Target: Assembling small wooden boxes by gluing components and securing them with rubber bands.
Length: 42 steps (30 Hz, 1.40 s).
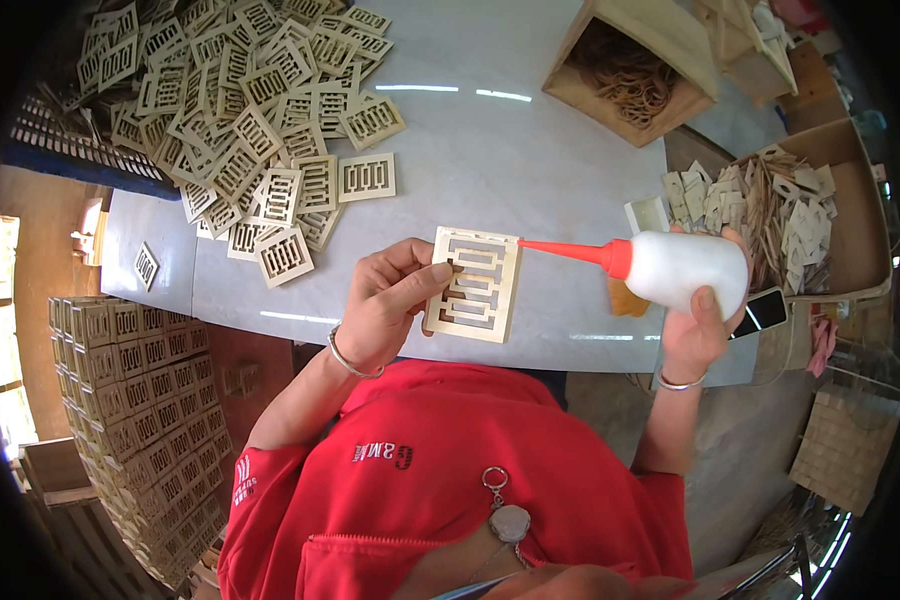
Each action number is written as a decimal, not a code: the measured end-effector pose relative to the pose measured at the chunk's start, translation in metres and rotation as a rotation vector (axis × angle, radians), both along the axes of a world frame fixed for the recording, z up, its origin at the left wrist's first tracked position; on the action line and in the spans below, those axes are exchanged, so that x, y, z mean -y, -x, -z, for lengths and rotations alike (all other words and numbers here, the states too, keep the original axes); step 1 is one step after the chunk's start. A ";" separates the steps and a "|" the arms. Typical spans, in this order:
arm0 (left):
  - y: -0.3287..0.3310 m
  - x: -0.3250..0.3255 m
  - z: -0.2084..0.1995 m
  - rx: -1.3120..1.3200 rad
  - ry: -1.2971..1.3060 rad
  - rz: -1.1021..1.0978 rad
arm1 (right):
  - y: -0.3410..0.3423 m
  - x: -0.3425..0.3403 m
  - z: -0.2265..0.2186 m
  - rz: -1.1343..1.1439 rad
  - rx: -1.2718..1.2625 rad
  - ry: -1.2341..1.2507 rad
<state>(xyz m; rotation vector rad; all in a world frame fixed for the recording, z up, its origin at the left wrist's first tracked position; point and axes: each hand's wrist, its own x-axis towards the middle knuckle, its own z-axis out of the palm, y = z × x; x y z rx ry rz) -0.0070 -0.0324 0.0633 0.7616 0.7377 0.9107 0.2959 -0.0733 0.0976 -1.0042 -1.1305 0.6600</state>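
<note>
On the left, near me, I see a tall stack of wooden boxes [140, 400] in tight rows, maybe so they don't tip. One loose panel [147, 267] lies alone on the left of the gray table [450, 130]. Farther off is a big messy pile of cut-out wooden panels [270, 120], within easy reach of the left hand [388, 300].

That hand pinches a wooden panel [477, 284] by its left side, thumb on top and fingers behind. The panel is up over the near part of the table. Holding it that way leaves its right side free. The thin red nozzle [560, 248] points left at the panel's far right corner. I can't tell if they touch.

Farther back, an open wooden box [580, 60] leans toward us, so its rubber bands [625, 85] look easy to grab. The white squeeze bottle [685, 270] lies sideways in the right hand [705, 335], wrapped by fingers and thumb, perhaps to aim it well. At far right, a cardboard box [867, 190] keeps lots of small wood pieces [760, 205] together.
</note>
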 end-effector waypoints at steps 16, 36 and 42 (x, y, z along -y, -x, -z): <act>-0.002 -0.002 0.003 0.143 0.113 -0.006 | -0.001 -0.006 0.012 0.011 -0.208 0.061; 0.006 -0.008 0.010 0.197 0.128 -0.035 | 0.009 0.009 0.009 -0.190 -0.198 0.093; -0.001 -0.010 0.022 0.062 0.147 -0.145 | 0.015 0.013 0.028 -0.173 -0.384 0.097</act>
